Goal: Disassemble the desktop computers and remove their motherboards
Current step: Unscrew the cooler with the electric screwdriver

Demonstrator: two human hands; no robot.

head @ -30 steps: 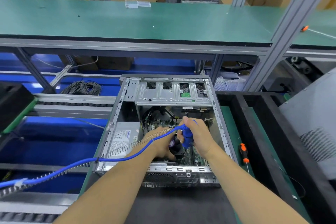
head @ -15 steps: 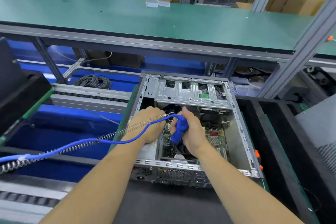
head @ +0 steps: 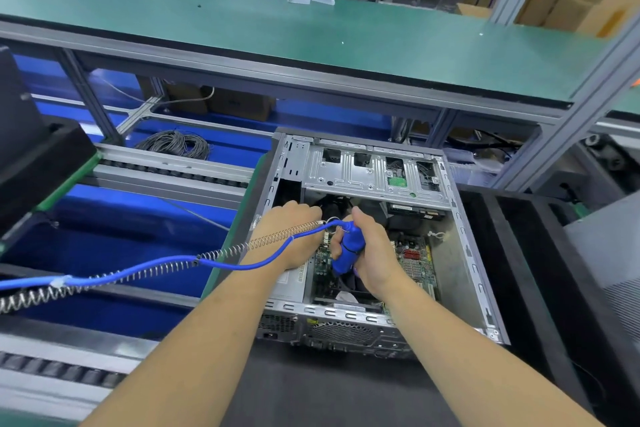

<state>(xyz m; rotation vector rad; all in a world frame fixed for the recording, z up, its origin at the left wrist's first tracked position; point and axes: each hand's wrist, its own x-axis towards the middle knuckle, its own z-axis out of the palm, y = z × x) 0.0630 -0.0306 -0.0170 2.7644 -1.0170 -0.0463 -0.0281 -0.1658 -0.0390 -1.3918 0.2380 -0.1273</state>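
An open desktop computer case (head: 467, 253) lies on its side on the dark mat in front of me. Its green motherboard (head: 417, 262) shows on the case floor, partly hidden by my hands. My right hand (head: 375, 253) grips a blue electric screwdriver (head: 349, 248), held upright with its tip down over the board. A blue cable with a metal spring (head: 194, 262) runs from the tool off to the left. My left hand (head: 292, 236) reaches into the case's left side over the silver power supply (head: 292, 282); its fingertips are hidden.
A silver drive cage (head: 374, 173) spans the far end of the case. A green shelf (head: 311, 35) runs overhead behind it. A roller conveyor (head: 166, 173) and blue bins lie to the left, with a coil of grey wire (head: 176, 144). Black trays stand at the right.
My view has shifted, so the case sits further right in frame. Both hands moved toward the case's left side, the screwdriver going with my right hand, and my left hand now sits over the power supply.
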